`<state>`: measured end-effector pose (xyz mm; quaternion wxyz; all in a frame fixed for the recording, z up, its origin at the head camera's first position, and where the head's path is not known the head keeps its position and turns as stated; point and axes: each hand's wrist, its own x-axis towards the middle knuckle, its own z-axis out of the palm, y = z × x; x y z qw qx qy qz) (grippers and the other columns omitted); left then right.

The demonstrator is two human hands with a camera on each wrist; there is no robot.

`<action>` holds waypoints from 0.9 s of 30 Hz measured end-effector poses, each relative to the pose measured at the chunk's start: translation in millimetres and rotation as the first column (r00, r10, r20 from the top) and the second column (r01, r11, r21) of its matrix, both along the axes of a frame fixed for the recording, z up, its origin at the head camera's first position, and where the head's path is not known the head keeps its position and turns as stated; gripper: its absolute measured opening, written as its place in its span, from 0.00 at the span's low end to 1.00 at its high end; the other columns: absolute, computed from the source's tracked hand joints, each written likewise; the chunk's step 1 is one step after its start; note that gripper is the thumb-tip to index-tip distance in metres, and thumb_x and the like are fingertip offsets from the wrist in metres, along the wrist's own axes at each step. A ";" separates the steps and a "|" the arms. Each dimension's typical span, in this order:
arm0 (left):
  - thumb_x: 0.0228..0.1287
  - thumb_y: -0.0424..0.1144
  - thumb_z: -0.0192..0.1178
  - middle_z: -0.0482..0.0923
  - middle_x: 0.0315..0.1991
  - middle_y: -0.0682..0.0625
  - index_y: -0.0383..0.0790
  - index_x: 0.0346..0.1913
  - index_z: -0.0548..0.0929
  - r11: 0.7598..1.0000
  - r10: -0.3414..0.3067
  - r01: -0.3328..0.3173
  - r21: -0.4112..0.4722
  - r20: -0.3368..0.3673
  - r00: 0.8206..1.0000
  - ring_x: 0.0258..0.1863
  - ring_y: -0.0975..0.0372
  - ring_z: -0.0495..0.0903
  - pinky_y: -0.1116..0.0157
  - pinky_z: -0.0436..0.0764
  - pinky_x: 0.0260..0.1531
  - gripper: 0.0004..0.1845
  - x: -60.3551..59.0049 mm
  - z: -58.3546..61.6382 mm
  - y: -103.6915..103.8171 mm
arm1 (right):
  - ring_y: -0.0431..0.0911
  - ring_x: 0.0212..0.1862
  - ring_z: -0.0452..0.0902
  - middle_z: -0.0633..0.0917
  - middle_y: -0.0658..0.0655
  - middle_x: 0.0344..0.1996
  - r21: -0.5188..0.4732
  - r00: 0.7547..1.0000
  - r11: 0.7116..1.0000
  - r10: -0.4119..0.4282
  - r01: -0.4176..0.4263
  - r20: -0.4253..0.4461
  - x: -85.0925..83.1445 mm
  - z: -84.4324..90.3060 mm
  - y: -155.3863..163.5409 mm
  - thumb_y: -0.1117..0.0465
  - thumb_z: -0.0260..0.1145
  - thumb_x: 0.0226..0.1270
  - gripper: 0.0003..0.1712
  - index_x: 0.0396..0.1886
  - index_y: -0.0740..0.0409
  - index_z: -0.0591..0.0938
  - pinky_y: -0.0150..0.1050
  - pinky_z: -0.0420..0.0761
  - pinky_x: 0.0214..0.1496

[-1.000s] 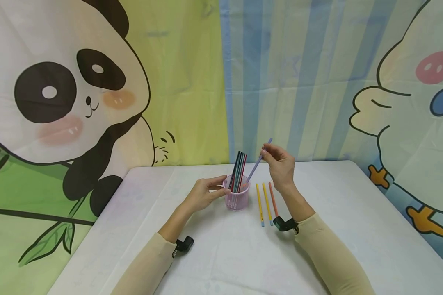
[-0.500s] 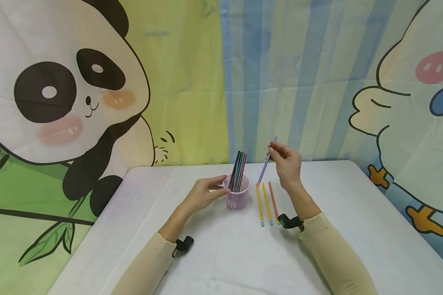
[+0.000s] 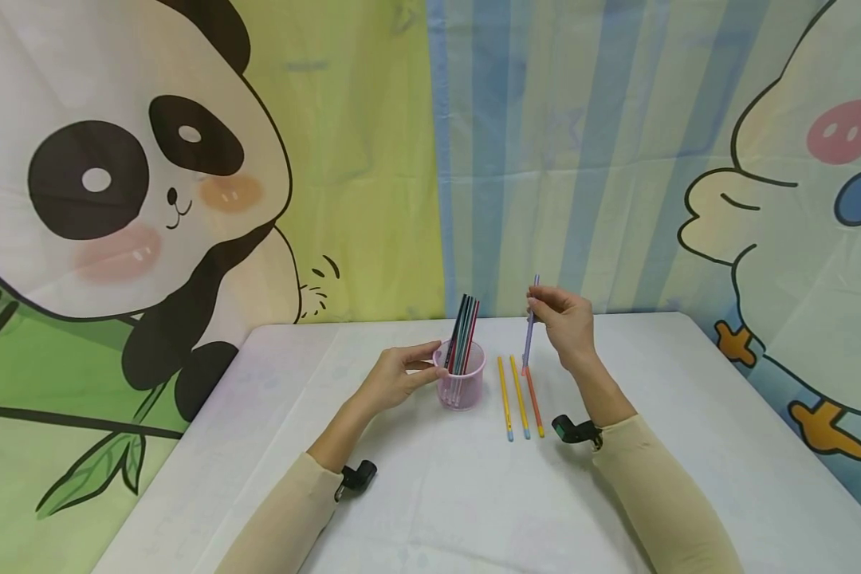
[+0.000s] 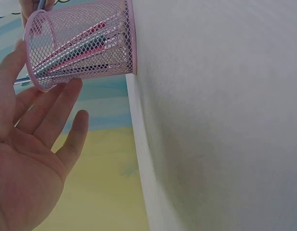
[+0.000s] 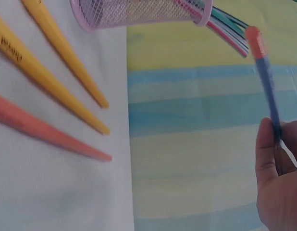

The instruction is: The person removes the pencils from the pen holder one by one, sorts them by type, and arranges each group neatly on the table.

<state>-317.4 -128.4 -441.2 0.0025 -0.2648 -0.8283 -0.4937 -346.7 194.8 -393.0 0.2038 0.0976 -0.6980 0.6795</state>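
In the head view my left hand (image 3: 395,379) holds the pink mesh pencil cup (image 3: 461,392) near its rim, thumb and fingers on its sides. Several dark, red and green pencils (image 3: 462,335) lean inside the upright cup. My right hand (image 3: 567,323) pinches a purple pencil (image 3: 528,339) near its upper end, its orange-red tip pointing down. That tip overlaps the far end of an orange pencil (image 3: 534,405) lying on the table. Two yellow pencils, one nearer the cup (image 3: 505,402) and one in the middle (image 3: 520,402), lie beside it. The right wrist view shows the purple pencil's orange-red end (image 5: 256,42) plainly.
A white-covered table (image 3: 430,494) stretches under both arms, its far edge just behind the cup. Behind it hangs a printed curtain (image 3: 373,159) with a panda and a white cartoon animal. Each wrist carries a small black camera, such as the left one (image 3: 359,476).
My right hand has carried the purple pencil out of the cup and rightward, past the yellow pencils, to the orange one. The pencil now stands more upright. My left hand stays at the cup.
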 end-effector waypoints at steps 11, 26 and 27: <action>0.64 0.54 0.73 0.82 0.66 0.49 0.46 0.73 0.77 1.000 0.020 -0.020 -0.018 0.004 1.000 0.55 0.59 0.88 0.54 0.86 0.56 0.36 1.7 0.5 0.5 | 0.41 0.39 0.87 0.88 0.69 0.52 0.308 0.995 0.951 -0.031 0.000 0.095 0.0 -6.9 20.4 0.59 0.67 0.76 0.17 0.58 0.63 0.86 0.31 0.86 0.40; 0.64 0.55 0.72 0.82 0.66 0.50 0.46 0.73 0.77 0.999 0.025 -0.025 -0.026 0.005 1.000 0.56 0.59 0.88 0.55 0.86 0.56 0.37 1.4 0.9 -0.1 | 0.56 0.43 0.88 0.89 0.66 0.50 0.452 0.983 0.890 -0.024 -0.063 0.184 -6.2 -13.4 34.3 0.64 0.67 0.75 0.13 0.55 0.64 0.87 0.44 0.90 0.46; 0.64 0.55 0.72 0.82 0.66 0.51 0.47 0.73 0.77 0.999 0.027 -0.026 -0.027 0.007 1.000 0.56 0.60 0.88 0.55 0.86 0.56 0.37 1.5 1.3 0.0 | 0.56 0.43 0.88 0.89 0.66 0.50 0.470 0.980 0.880 -0.029 -0.068 0.195 -6.8 -14.0 34.7 0.64 0.67 0.75 0.13 0.54 0.64 0.87 0.45 0.90 0.46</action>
